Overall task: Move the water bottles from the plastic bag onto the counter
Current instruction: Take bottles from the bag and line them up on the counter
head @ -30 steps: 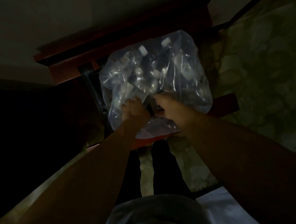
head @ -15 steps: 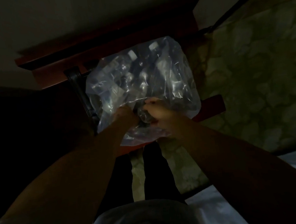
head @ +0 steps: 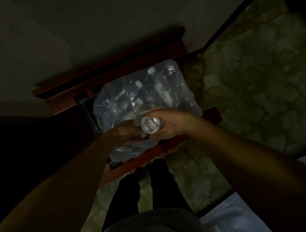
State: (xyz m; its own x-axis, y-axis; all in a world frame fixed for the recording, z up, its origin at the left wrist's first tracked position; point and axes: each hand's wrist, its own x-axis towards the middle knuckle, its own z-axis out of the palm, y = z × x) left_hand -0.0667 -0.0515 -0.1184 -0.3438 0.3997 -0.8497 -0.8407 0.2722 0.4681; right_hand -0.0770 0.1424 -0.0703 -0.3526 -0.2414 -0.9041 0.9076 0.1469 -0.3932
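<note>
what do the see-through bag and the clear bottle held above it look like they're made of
The see-through bag looks like thin, glossy plastic film: it crinkles, shows highlights, and the bottles inside show through. The clear bottle in the right hand seems to be moulded transparent plastic, judging by its petal-patterned base, though the dim light leaves this uncertain.

Clear water bottle [head: 150,125] base toward camera, above translucent plastic bag [head: 180,94] of white-capped bottles [head: 138,84]

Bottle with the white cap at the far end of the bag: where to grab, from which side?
Probably the neck just under the white cap, reached through the bag's near opening, where the right hand already grips a bottle. That cap points away, so the body faces the opening; the plastic bag blocks a top approach.
</note>
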